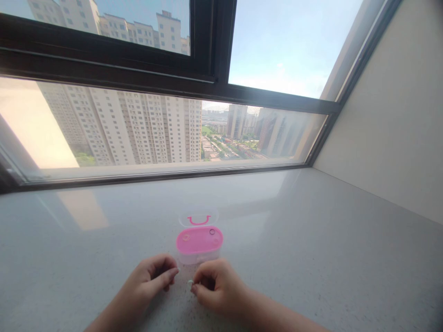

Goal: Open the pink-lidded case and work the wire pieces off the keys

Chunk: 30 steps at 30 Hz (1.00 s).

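Note:
In front of both hands stands a small oval plastic box with a pink tray [199,242] at its top and a translucent body [200,257]. Its clear lid is tipped back, with a pink handle [199,223]. On the tray lie a dark ring [212,232] and a pale ring-shaped piece [186,237]. My left hand [152,279] is closed in a pinch, a tiny white bit showing at its fingertips. My right hand [219,286] pinches a small white curved piece [190,281], too small to name. A short gap separates the two hands, just before the box.
The box rests on a pale speckled stone sill [297,249]. Behind it runs a dark window frame [166,175], with tall buildings outside. A plain wall [391,129] bounds the sill on the right.

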Available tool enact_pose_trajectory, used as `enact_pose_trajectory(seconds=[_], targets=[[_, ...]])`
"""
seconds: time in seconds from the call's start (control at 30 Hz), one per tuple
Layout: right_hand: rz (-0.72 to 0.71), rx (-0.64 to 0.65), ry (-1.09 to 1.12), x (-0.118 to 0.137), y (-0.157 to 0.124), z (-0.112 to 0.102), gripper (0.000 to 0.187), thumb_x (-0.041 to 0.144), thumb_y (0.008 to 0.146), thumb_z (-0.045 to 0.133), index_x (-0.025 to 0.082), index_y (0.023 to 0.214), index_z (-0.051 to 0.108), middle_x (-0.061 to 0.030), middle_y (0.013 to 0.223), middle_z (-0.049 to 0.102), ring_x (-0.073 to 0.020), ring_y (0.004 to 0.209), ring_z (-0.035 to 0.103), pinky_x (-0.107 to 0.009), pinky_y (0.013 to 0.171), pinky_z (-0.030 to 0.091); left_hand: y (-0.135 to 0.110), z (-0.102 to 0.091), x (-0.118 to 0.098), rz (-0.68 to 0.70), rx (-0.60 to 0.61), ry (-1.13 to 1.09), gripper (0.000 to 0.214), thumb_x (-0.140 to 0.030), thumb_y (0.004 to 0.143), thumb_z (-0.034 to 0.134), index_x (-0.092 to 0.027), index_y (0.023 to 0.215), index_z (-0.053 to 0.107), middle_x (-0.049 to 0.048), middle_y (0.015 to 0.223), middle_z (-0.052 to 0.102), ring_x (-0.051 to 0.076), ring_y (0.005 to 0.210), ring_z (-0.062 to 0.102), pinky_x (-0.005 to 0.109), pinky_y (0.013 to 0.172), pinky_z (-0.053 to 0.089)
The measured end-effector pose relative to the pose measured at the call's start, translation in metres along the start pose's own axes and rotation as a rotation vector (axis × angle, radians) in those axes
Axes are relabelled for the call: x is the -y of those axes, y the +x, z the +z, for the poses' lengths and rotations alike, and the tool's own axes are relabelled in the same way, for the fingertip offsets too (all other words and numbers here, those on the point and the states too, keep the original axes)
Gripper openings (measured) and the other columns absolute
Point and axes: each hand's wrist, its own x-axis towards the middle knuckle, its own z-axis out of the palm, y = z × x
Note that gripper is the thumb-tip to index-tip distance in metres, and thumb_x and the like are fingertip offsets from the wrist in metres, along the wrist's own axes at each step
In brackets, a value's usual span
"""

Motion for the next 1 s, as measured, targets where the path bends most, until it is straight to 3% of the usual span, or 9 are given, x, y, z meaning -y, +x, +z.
enact_pose_trajectory(seconds=[1.0], targets=[[0.020,0.007,-0.010,-0.0006,0.0004,0.0000,0.009,0.015,0.069,0.059,0.012,0.068,0.067,0.0058,0.048,0.041,-0.0057,0.045,0.032,-0.019,0.042,0.022,0.0011,0.0004,-0.0042,-0.014,-0.005,-0.004,0.024,-0.037,0.077,0.058,-0.016,0.068,0.061,-0.0006,0.060,0.056,0.016,0.060,0.052,0.025,0.058,0.041]])
